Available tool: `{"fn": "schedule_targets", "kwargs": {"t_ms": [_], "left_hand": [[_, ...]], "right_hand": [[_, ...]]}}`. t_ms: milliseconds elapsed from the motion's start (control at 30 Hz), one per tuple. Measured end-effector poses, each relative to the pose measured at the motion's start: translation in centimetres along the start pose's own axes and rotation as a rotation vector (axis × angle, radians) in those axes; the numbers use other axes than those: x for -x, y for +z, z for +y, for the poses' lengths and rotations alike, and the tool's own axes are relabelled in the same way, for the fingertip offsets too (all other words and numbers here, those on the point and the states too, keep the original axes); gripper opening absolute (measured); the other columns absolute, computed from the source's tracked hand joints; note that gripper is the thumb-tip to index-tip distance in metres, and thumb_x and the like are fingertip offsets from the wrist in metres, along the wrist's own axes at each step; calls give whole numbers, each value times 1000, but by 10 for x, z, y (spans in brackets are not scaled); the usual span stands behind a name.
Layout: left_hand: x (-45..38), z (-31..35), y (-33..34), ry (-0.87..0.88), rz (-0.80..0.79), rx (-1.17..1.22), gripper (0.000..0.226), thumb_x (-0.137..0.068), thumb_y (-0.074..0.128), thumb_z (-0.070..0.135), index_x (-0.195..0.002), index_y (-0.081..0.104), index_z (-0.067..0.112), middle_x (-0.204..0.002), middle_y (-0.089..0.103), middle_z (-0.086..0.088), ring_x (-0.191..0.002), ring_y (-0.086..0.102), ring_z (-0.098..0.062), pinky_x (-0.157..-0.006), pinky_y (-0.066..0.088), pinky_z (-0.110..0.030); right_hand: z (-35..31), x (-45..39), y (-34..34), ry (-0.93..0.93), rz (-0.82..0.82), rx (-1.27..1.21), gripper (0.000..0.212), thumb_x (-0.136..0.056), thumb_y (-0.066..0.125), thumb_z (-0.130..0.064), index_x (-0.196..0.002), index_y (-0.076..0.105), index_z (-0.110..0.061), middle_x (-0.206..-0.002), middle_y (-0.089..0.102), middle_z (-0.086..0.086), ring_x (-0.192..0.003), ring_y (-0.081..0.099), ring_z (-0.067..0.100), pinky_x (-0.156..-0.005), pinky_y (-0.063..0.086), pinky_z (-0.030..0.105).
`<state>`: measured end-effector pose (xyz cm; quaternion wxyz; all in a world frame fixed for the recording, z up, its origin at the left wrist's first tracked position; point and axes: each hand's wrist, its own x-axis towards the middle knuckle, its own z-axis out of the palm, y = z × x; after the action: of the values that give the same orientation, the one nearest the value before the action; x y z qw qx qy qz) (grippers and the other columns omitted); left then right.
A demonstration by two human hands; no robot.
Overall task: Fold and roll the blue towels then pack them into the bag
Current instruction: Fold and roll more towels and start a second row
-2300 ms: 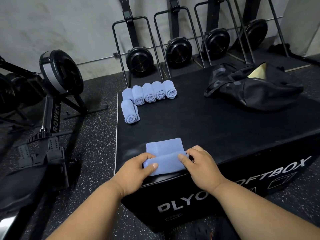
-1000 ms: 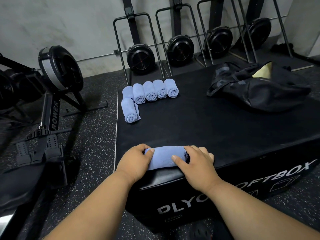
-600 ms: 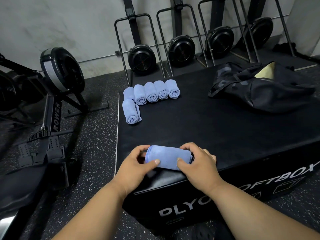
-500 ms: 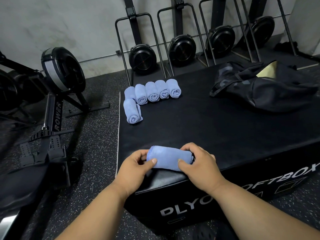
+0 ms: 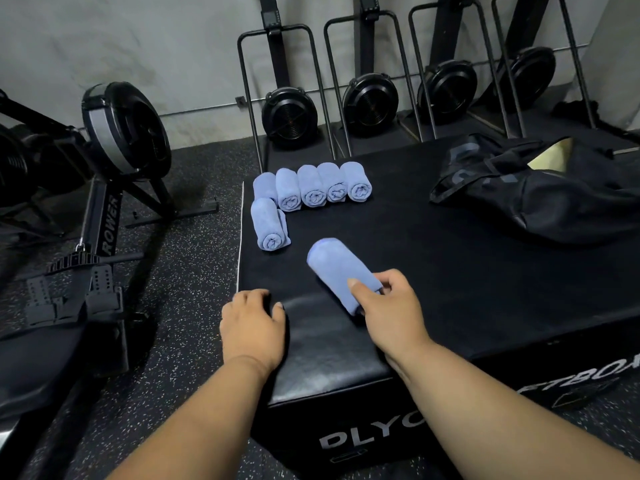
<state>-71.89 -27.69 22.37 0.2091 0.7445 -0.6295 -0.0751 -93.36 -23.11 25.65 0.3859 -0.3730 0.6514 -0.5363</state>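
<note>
on the black plyo box (image 5: pixel 450 289), the right hand (image 5: pixel 388 306) pinches one end of a rolled blue towel (image 5: pixel 337 271); the left hand (image 5: pixel 251 322) rests loosely, holding nothing. gripped at one end only, the roll could loosen before reaching the finished rolls (image 5: pixel 311 185) or gym bag (image 5: pixel 540 188).

A pale grey wall (image 5: pixel 121 36) runs behind, smudged in places, with a thin pipe (image 5: pixel 201 109) low along it. The floor (image 5: pixel 194 258) is black rubber flecked with white. Four rowers (image 5: pixel 290 114) stand upright in a row against the wall. Another rower (image 5: pixel 114 140) sits on the floor at left. A black box (image 5: pixel 450 306) lettered in white fills the middle. Light is even and dim.
</note>
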Motion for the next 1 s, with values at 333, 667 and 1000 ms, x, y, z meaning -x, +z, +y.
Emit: {"fn": "schedule_targets", "kwargs": {"t_ms": [333, 667, 1000], "left_hand": [[-4, -9, 13, -71, 79, 11, 39, -95, 55, 47, -129, 59, 28, -132, 53, 1, -122, 46, -26, -107, 35, -42], [-6, -17, 24, -53, 100, 40, 42, -89, 46, 53, -125, 56, 35, -126, 47, 9, -120, 43, -19, -106, 35, -38], [-5, -19, 26, -53, 91, 66, 43, -88, 44, 52, -126, 55, 36, -126, 45, 11, -121, 41, -18, -107, 35, -38]], "right_hand": [[-26, -123, 110, -25, 33, 105, 42, -82, 83, -45, -98, 59, -15, -86, 66, -3, -76, 64, 15, -59, 44, 29], [-23, -159, 152, 5, 35, 116, 48, -80, 84, -49, -100, 57, -15, -87, 66, -2, -74, 62, 14, -57, 41, 28], [-18, -156, 159, -27, -34, 150, 49, -80, 84, -52, -97, 56, -15, -86, 66, -2, -73, 62, 15, -57, 40, 29]]}}
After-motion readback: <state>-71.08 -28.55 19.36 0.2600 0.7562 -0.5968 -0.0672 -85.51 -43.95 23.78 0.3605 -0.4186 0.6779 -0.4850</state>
